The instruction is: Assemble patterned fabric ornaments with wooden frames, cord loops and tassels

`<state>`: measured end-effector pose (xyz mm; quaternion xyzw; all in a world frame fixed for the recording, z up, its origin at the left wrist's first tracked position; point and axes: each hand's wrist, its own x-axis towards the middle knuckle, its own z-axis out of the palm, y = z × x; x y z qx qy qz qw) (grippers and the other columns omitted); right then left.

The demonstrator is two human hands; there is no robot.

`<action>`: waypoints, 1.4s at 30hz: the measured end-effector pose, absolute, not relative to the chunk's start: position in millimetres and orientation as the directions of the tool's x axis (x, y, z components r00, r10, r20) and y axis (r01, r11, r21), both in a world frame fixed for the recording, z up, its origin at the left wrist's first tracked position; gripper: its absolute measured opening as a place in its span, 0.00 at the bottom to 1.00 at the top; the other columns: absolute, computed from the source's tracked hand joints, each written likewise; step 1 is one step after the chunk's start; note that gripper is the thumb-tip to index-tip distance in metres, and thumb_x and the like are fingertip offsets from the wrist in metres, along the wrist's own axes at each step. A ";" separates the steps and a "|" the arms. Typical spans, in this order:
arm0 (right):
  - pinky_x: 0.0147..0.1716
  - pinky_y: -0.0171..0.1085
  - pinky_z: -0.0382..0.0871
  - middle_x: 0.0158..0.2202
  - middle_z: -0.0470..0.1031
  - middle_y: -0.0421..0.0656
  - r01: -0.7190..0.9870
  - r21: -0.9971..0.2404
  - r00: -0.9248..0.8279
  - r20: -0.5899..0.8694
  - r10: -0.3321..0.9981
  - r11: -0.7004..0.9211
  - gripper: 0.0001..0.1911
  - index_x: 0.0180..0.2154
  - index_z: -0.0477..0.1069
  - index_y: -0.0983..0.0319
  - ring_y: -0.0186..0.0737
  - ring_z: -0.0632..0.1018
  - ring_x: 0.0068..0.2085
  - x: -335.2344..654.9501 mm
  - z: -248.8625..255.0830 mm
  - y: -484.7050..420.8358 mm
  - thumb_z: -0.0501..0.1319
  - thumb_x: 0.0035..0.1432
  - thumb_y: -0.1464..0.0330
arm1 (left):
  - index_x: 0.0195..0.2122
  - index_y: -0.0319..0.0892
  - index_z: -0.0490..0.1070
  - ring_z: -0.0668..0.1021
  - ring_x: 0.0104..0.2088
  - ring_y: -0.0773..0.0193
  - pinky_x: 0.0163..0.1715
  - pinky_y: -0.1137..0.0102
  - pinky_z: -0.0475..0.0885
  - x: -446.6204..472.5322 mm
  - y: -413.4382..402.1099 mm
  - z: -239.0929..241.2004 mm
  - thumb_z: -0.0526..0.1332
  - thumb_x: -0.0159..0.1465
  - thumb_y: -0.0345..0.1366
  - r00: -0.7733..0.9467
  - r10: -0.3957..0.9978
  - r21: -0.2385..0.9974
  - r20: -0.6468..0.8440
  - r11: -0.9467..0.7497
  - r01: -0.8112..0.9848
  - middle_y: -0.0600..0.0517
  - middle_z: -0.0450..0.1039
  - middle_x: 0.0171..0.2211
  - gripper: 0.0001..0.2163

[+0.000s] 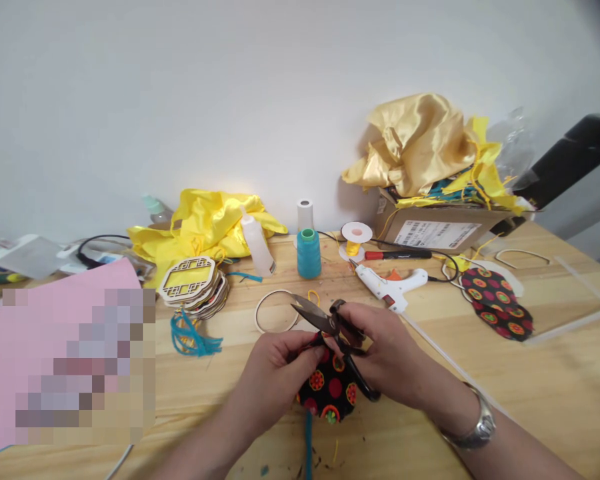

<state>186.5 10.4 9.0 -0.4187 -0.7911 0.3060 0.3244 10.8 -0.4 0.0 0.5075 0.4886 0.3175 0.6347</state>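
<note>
Over the table's near edge, left hand [280,363] pinches the patterned pouch [330,393]; right hand [380,347] grasps scissors [330,327].

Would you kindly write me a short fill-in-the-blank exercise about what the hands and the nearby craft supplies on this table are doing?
1. The right hand holds black ____ over the floral pouch.
2. The left hand grips the pouch, from which a ____ cord hangs toward the camera.
3. The white glue gun lies to the ____ of the teal thread spool.
4. The cardboard box is heaped with shiny ____ fabric.

Missing words: scissors; blue; right; gold
</note>
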 end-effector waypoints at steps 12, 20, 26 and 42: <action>0.23 0.31 0.59 0.24 0.67 0.37 0.491 -0.787 -0.274 0.267 0.924 0.373 0.05 0.28 0.63 0.60 0.32 0.67 0.25 189.9 5.0 15.4 0.60 0.53 0.74 | 0.33 0.39 0.81 0.74 0.17 0.67 0.18 0.74 0.67 8.8 -1.4 3.6 0.64 0.54 0.39 0.299 0.840 0.888 -0.453 0.456 0.064 0.50 0.77 0.20 0.10; 0.24 0.30 0.63 0.26 0.69 0.37 0.354 -0.863 -0.316 0.253 0.915 0.361 0.02 0.33 0.67 0.60 0.31 0.69 0.25 194.0 13.4 12.1 0.60 0.57 0.69 | 0.30 0.39 0.80 0.73 0.16 0.67 0.16 0.75 0.64 9.7 -1.4 3.1 0.65 0.53 0.39 0.321 0.812 0.865 -0.488 0.498 0.058 0.51 0.77 0.18 0.09; 0.24 0.30 0.57 0.25 0.66 0.35 0.451 -0.775 -0.469 0.216 0.856 0.442 0.07 0.28 0.62 0.60 0.30 0.65 0.26 186.8 9.6 9.9 0.60 0.53 0.76 | 0.30 0.38 0.80 0.74 0.20 0.67 0.21 0.74 0.66 7.1 -1.8 -5.2 0.65 0.54 0.40 0.390 0.811 0.884 -0.436 0.467 0.016 0.50 0.78 0.22 0.10; 0.24 0.30 0.58 0.26 0.67 0.36 0.445 -0.811 -0.408 0.193 0.892 0.379 0.06 0.29 0.62 0.61 0.31 0.65 0.26 189.3 6.8 12.6 0.60 0.53 0.74 | 0.30 0.38 0.79 0.75 0.23 0.66 0.24 0.74 0.68 7.5 1.3 -0.7 0.66 0.54 0.42 0.256 0.871 0.898 -0.420 0.440 -0.021 0.51 0.77 0.22 0.11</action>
